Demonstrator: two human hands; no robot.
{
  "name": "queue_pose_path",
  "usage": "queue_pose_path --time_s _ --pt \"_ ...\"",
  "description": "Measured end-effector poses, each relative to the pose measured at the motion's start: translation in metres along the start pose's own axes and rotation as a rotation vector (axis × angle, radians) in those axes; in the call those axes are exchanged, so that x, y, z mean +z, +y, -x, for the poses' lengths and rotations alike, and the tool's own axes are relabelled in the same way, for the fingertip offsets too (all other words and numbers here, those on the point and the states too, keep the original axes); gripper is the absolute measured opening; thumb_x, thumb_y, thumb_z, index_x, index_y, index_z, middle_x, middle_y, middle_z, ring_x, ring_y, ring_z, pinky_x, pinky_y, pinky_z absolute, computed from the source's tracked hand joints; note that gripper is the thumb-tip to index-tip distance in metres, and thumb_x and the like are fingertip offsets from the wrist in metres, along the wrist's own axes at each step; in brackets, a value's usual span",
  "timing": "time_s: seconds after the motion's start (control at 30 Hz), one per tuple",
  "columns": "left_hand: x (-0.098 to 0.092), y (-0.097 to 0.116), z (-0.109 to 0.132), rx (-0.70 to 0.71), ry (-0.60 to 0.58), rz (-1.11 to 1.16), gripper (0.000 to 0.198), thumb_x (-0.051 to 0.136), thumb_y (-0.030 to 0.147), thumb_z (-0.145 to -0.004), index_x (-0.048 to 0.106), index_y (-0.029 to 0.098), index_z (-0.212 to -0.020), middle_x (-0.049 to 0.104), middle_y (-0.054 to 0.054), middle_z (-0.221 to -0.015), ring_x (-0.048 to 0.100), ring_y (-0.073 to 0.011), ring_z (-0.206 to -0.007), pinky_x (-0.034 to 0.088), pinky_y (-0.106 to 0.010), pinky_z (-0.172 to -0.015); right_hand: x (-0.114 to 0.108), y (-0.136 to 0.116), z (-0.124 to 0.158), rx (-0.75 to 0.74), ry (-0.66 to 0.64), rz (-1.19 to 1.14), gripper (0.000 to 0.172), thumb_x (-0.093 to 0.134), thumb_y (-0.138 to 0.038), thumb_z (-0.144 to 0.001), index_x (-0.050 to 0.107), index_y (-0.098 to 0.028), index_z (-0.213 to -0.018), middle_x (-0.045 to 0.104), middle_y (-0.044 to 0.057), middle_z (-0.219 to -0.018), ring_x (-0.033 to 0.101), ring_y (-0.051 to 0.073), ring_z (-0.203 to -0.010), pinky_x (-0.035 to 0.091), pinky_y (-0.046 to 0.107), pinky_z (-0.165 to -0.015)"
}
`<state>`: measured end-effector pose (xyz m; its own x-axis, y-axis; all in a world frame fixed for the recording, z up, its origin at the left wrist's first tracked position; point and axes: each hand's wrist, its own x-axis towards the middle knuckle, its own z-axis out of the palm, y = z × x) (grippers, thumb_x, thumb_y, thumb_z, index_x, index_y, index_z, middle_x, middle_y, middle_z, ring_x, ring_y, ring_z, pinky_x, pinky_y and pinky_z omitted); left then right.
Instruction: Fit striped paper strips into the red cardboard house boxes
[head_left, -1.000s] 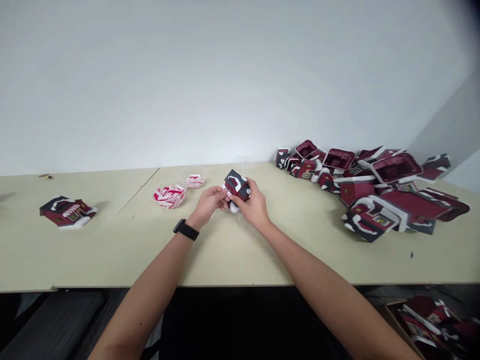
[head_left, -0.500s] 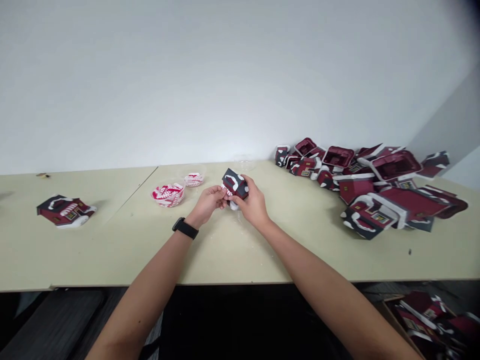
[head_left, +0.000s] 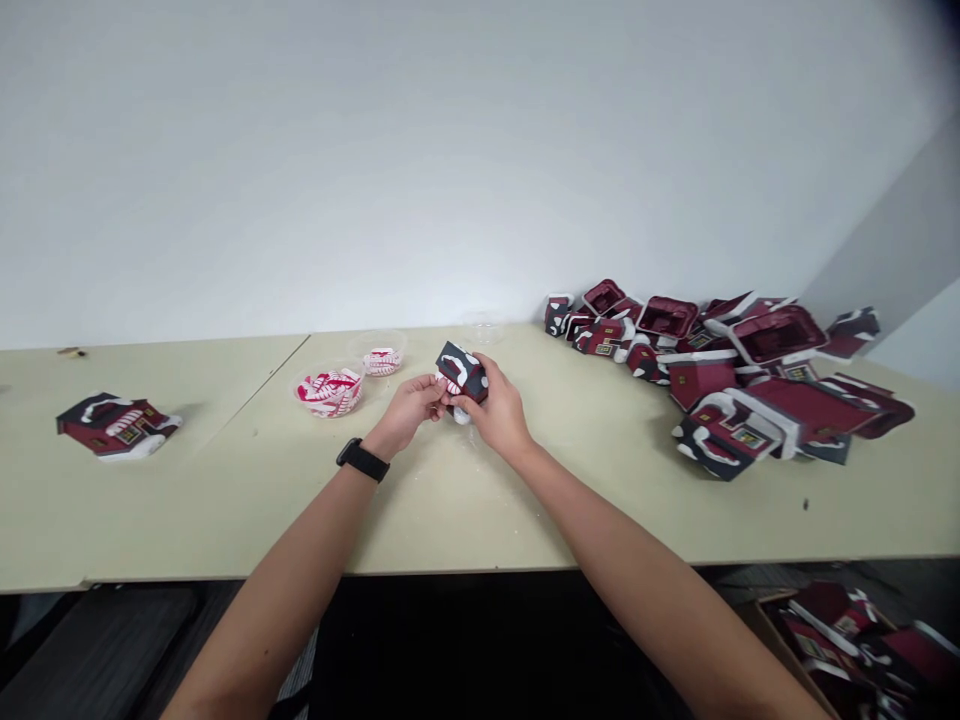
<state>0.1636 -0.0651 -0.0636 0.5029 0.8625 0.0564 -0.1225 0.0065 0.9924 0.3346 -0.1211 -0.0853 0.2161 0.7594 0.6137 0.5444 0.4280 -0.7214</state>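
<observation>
My right hand (head_left: 501, 408) is closed around a small toy house (head_left: 471, 374) with a dark, snow-trimmed roof and dark red walls, tilted above the table. My left hand (head_left: 409, 410) pinches a small red-and-white striped piece (head_left: 451, 385) at the front of this house; the fingertips partly hide it. Left of my hands stands a clear plastic bowl (head_left: 331, 412) with many red-and-white striped pieces in it. Just behind it is a second clear bowl (head_left: 384, 370) with more of them. A finished-looking house (head_left: 120, 427) with a striped awning sits upright at the far left.
A heap of similar red houses (head_left: 697, 370) spreads over the table's right side, some lying on their backs. A clear lid or dish (head_left: 482, 328) lies near the wall. Below the front edge at right is a box of more houses (head_left: 855, 640). A seam (head_left: 270, 376) crosses the table (head_left: 450, 520).
The whole view has shifted slightly. Both hands keep hold of the house and the striped piece, with only small finger movement; the striped piece shows more plainly against the house front.
</observation>
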Motion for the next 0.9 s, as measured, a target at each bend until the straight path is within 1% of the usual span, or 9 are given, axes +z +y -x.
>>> queue_pose_path --time_s 0.17,0.33,0.43,0.5,0.53,0.63,0.7,0.8,0.9 --pt "0.0 0.0 0.001 0.007 0.001 -0.038 0.039 0.084 0.049 -0.077 0.063 0.016 -0.077 0.063 -0.001 -0.073 0.053 -0.009 -0.056 0.04 -0.024 -0.055 0.0 0.0 0.001 -0.003 -0.009 0.006 0.068 0.081 -0.036 -0.084 0.056 -0.024 -0.145 0.069 0.013 -0.137 0.067 0.034 -0.122 0.052 0.047 -0.106" --pt "-0.003 0.001 0.0 0.039 0.052 -0.223 0.042 0.079 0.055 -0.08 0.059 0.018 -0.074 0.062 -0.001 -0.066 0.053 -0.0112 -0.051 0.033 -0.026 -0.049 -0.002 -0.001 0.001 -0.001 -0.009 -0.014 0.066 0.081 -0.039 -0.083 0.057 -0.024 -0.142 0.073 0.012 -0.13 0.069 0.032 -0.114 0.054 0.045 -0.101" --pt "-0.007 0.002 -0.004 0.194 0.174 -0.348 0.039 0.086 0.047 -0.074 0.059 0.019 -0.076 0.059 0.001 -0.064 0.053 -0.0122 -0.057 0.037 -0.026 -0.056 -0.005 -0.001 0.0 -0.01 -0.035 -0.038 0.062 0.081 -0.04 -0.083 0.06 -0.024 -0.139 0.074 0.01 -0.125 0.07 0.031 -0.109 0.055 0.042 -0.097" --pt "-0.01 0.002 -0.006 0.308 0.247 -0.406 0.037 0.088 0.041 -0.07 0.062 0.019 -0.083 0.064 -0.001 -0.076 0.058 -0.0144 -0.07 0.044 -0.027 -0.065 -0.006 -0.002 -0.001 -0.003 -0.056 -0.063 0.062 0.081 -0.04 -0.082 0.06 -0.024 -0.139 0.075 0.009 -0.124 0.07 0.03 -0.107 0.055 0.042 -0.098" --pt "-0.011 0.002 -0.007 0.338 0.257 -0.421 0.038 0.089 0.04 -0.07 0.065 0.018 -0.09 0.068 -0.004 -0.087 0.061 -0.0169 -0.08 0.047 -0.028 -0.071 -0.006 -0.002 -0.001 0.007 -0.068 -0.077 0.063 0.081 -0.04 -0.082 0.06 -0.024 -0.139 0.075 0.009 -0.124 0.07 0.029 -0.107 0.055 0.043 -0.098" --pt "-0.014 0.002 -0.006 0.323 0.137 -0.369 0.058 0.086 0.044 -0.074 0.066 0.019 -0.123 0.068 -0.013 -0.132 0.063 -0.0275 -0.118 0.053 -0.036 -0.091 -0.007 -0.001 -0.001 0.052 -0.106 -0.117 0.065 0.081 -0.042 -0.082 0.059 -0.023 -0.14 0.075 0.008 -0.124 0.07 0.028 -0.105 0.056 0.043 -0.098" --pt "-0.015 0.002 -0.004 0.282 0.006 -0.294 0.071 0.084 0.048 -0.079 0.06 0.021 -0.141 0.063 -0.015 -0.147 0.057 -0.0325 -0.135 0.049 -0.043 -0.106 -0.007 -0.001 -0.001 0.077 -0.134 -0.13 0.066 0.081 -0.044 -0.081 0.059 -0.022 -0.14 0.075 0.009 -0.123 0.071 0.028 -0.104 0.057 0.042 -0.096" --pt "-0.015 0.004 -0.001 0.24 -0.092 -0.234 0.072 0.081 0.051 -0.084 0.061 0.018 -0.144 0.063 -0.015 -0.148 0.056 -0.036 -0.138 0.042 -0.047 -0.116 -0.006 -0.002 0.0 0.088 -0.168 -0.146 0.068 0.081 -0.048 -0.082 0.058 -0.023 -0.14 0.075 0.008 -0.119 0.071 0.027 -0.102 0.06 0.041 -0.091" --pt "-0.017 0.004 -0.001 0.226 -0.118 -0.2 0.067 0.082 0.051 -0.084 0.065 0.018 -0.139 0.067 -0.015 -0.143 0.059 -0.0364 -0.133 0.044 -0.047 -0.113 -0.006 -0.005 0.001 0.089 -0.186 -0.179 0.063 0.078 -0.052 -0.085 0.059 -0.024 -0.138 0.076 0.007 -0.115 0.072 0.026 -0.101 0.061 0.04 -0.088"
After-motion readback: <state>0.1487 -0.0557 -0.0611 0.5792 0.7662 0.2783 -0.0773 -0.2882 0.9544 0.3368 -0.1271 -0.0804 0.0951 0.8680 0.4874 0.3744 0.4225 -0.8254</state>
